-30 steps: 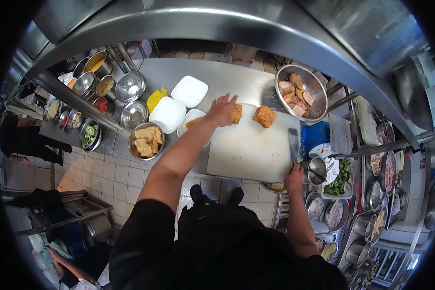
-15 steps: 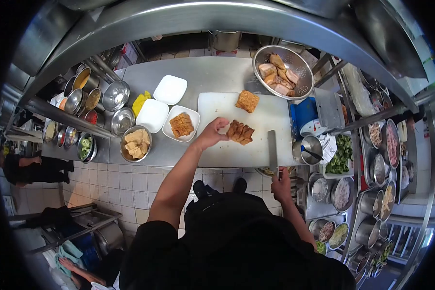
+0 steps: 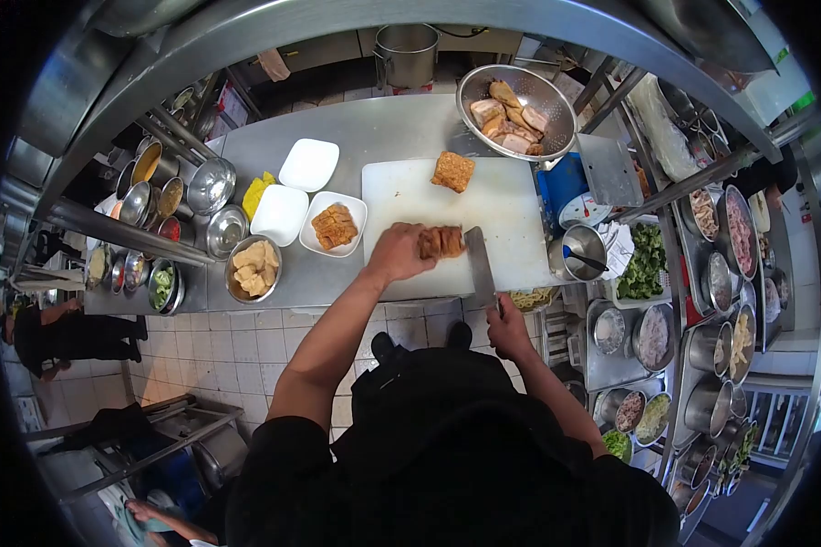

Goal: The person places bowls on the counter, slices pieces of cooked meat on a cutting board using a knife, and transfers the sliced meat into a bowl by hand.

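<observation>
My left hand (image 3: 400,253) is closed around the left end of a sliced piece of browned roast pork (image 3: 445,242) on the white cutting board (image 3: 511,196). Wrapped around the handle of a cleaver (image 3: 480,266), my right hand (image 3: 509,326) keeps the blade upright at the right end of the slices. Whether the blade touches the meat I cannot tell. A second browned pork piece (image 3: 452,171) lies near the board's far edge. Left of the board, a white square dish (image 3: 362,230) holds another browned, cut piece.
Two white dishes (image 3: 308,166) and a bowl of pale yellow chunks (image 3: 254,270) stand to the left. A colander (image 3: 561,114) with meat sits at the back right. A metal pot (image 3: 593,244) and greens (image 3: 643,264) are at right. An overhead steel shelf (image 3: 410,27) crosses above.
My left hand has closed on the sliced pork, which is now turned straighter and pressed together. My right hand has brought the cleaver leftward to its right end. The view has shifted slightly.
</observation>
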